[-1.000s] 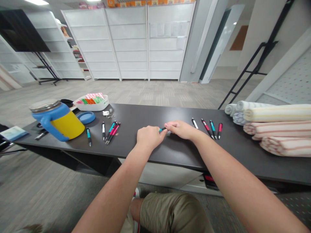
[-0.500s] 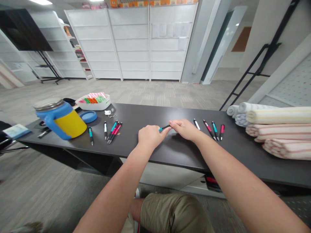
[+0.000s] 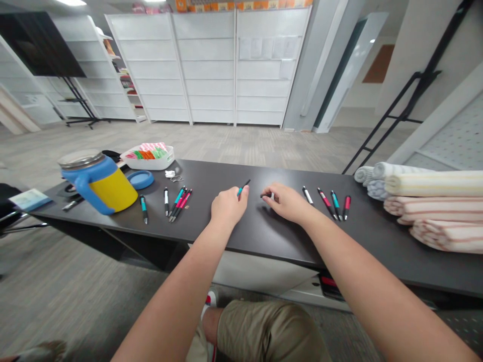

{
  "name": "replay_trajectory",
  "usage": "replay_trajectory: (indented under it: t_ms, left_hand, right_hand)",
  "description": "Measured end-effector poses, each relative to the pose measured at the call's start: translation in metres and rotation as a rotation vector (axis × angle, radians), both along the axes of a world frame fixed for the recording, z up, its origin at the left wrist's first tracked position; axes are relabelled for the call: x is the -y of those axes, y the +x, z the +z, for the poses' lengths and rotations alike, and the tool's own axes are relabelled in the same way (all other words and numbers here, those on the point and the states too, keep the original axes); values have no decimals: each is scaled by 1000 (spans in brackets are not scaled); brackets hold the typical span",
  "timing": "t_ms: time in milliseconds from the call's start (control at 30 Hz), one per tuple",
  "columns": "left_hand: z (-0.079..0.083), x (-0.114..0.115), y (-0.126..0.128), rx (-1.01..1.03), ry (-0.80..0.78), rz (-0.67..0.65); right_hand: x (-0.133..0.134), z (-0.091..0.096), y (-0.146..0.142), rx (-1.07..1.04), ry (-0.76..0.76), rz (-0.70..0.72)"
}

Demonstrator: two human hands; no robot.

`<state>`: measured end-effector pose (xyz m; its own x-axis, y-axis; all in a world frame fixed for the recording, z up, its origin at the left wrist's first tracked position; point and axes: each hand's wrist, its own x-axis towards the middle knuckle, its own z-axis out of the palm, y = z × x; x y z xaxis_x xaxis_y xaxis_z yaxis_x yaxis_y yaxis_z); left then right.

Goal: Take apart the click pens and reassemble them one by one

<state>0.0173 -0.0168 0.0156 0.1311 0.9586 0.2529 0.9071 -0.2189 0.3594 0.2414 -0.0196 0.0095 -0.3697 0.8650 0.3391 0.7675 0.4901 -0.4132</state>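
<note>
My left hand (image 3: 228, 206) is closed on a teal and black pen (image 3: 244, 186), whose dark end points up and away from me. Across a small gap, my right hand (image 3: 284, 201) pinches a small black piece (image 3: 265, 195) between thumb and fingers; most of it is hidden, and it looks like a pen part. Left of my hands lie a teal pen (image 3: 144, 209), a white pen (image 3: 166, 201) and a small bunch of teal and pink pens (image 3: 181, 205). To the right are another white pen (image 3: 307, 195), two pink-red pens (image 3: 326, 203) and a teal one (image 3: 335, 205).
The dark table (image 3: 241, 236) carries a blue and yellow jug (image 3: 109, 188), a blue lid (image 3: 140, 179) and a white basket (image 3: 151, 163) of colourful packets on the left. Rolled striped cloths (image 3: 433, 206) are stacked at the right end. White shelving (image 3: 206, 75) stands beyond.
My hands, joined at the pen before, have moved apart. The pen stays in my left hand, tilted more upright, while a small black piece now shows in my right fingers.
</note>
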Motion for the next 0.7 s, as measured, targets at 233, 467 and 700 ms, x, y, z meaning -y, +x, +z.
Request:
replay_trajectory:
  t_ms: [233, 467, 700]
  left_hand:
    - [1, 0, 4, -50, -33, -11]
    - [2, 1, 6, -89, -37, 4]
    - [-3, -1, 6, -90, -12, -5]
  right_hand:
    - [6, -2, -12, 95, -77, -10]
    - [10, 7, -5, 68, -205, 158]
    - [10, 8, -6, 77, -243, 228]
